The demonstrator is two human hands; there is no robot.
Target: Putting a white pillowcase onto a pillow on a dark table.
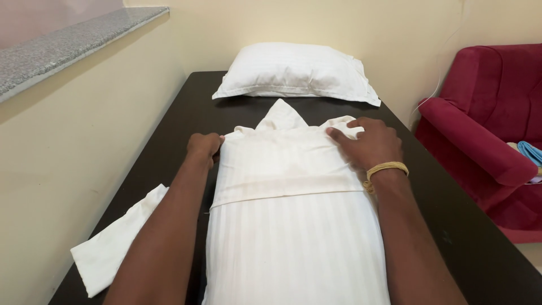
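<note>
Cream walls on two sides, grey speckled stone ledge (68, 42) up at the left, dark table (451, 226) filling the middle of the view. Lying along that table: a white pillow in a striped case (293, 237), cloth faintly ribbed with satin stripes, slightly yellowed near the open end. Case mouth folded over into a flat band across the pillow, loose cloth bunched beyond it and rising to a small peak (280, 113). Long axis running straight away from the wearer, open folded end pointing toward the far wall, near end cut off by the bottom edge of the view.

Left hand (203, 147) curled shut on the left edge of the folded flap, fingers tucked under the cloth (fingertips hidden). Right hand (370, 144) laid flat with fingers spread, pressing the bunched cloth at the far right corner; yellow thread band (385, 169) around that wrist.

Beyond the peak, well apart from it, a second white pillow (296, 70) set crosswise at the table's far end. Near the left forearm, a folded white cloth (116, 248) lying on the table's left edge. Off to the right, a red armchair (491, 124) just beside the table, with a bit of blue fabric (530, 152) on its seat.
</note>
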